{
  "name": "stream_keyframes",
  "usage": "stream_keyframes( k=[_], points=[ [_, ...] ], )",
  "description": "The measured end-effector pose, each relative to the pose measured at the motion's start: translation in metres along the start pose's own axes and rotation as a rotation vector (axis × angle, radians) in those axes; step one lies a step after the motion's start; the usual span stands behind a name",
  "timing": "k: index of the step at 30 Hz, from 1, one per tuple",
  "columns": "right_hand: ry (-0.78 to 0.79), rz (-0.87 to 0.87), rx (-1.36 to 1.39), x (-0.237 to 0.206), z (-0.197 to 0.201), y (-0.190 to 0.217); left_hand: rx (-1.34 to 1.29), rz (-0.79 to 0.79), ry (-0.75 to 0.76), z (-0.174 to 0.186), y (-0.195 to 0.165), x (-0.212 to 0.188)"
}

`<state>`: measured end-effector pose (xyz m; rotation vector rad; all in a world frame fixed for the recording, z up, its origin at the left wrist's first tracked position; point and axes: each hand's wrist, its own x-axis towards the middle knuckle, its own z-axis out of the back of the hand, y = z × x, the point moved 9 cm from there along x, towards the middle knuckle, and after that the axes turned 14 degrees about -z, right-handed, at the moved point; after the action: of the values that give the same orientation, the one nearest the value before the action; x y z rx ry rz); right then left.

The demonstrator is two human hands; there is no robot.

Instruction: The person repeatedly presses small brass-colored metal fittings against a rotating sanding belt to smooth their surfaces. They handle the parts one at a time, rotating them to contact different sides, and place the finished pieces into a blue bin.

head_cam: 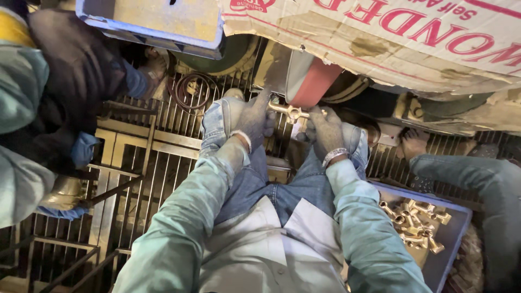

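Brass fitting (291, 112) is pinched between both my gloved hands, left hand (251, 119) clamped on one end, right hand (324, 132) wrapped round the other, and I've got it pressed right up against the red-edged grinding wheel (310, 81). My knees sit just under the fitting, jeans and all. Below and to the right of it there's a blue tray (450, 239) full of more brass fittings (415, 222). Metal grate floor (157, 163) spreads out left of the fitting, and a worn cardboard sheet (401, 38) hangs over above it.

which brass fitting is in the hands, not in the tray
The fitting gripped between left hand and right hand at the belt; the others lie in the tray.
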<state>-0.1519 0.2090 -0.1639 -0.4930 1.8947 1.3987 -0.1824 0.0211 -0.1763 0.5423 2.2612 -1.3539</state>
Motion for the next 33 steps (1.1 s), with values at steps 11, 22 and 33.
stream_keyframes(
  k=[11, 22, 33],
  points=[
    [0.019, 0.014, -0.053, 0.016, -0.002, 0.005, -0.028, 0.025, -0.036, 0.004, -0.001, -0.003],
    [0.02, -0.066, 0.024, -0.001, -0.003, -0.002, 0.058, -0.063, -0.001, -0.003, -0.008, -0.006],
    [-0.094, 0.408, -0.535, -0.117, -0.01, 0.001, 0.109, -0.22, 0.271, -0.002, -0.037, -0.054]
  ],
)
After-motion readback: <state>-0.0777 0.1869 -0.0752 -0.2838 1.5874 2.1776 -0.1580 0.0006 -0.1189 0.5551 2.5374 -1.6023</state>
